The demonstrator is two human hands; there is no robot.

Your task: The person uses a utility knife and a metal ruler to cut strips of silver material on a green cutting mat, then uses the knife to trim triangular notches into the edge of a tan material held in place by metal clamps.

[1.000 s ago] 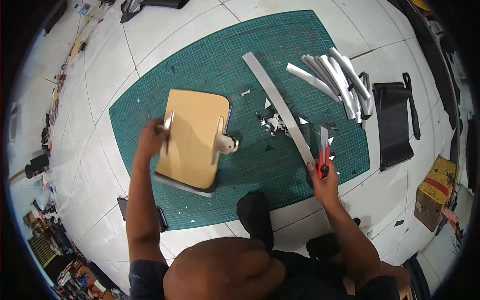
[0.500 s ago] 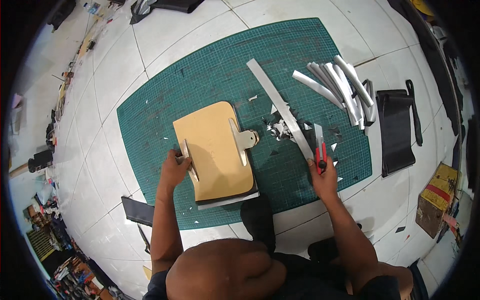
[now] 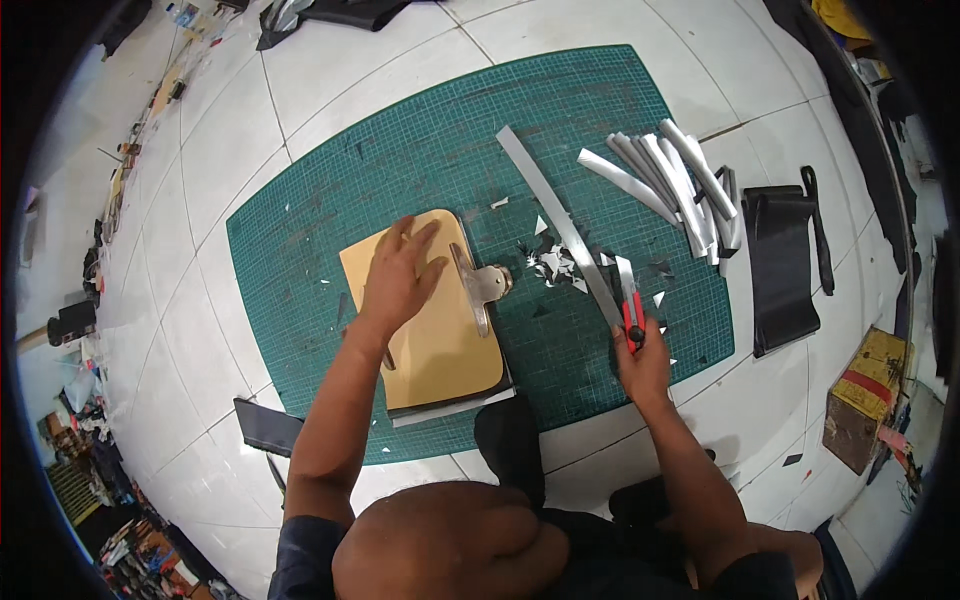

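Note:
My left hand (image 3: 398, 280), fingers spread, is over the upper part of a tan board (image 3: 445, 360) with rounded right corners. Whether it touches the board is unclear. Black and pale sheets (image 3: 450, 404) show under the board's near edge. A wide metal clip (image 3: 488, 286) grips its right side; a second clip (image 3: 388, 358) at the left is mostly hidden by my forearm. My right hand (image 3: 645, 368) is closed around a red utility knife (image 3: 634, 312), blade out and pointing away from me. The near end of a steel ruler (image 3: 552, 207) is also at its fingers.
All this lies on a green cutting mat (image 3: 330, 190) on white floor tiles. Small black and white scraps (image 3: 553, 265) are beside the ruler. Silvery strips (image 3: 665, 180) are piled at the far right, near folded black material (image 3: 783, 270). A yellow-brown box (image 3: 862, 395) stands farther right.
My left hand has let go of the left clip and moved up and right over the board, fingers opening. My right hand still holds the knife and ruler, nearly in place.

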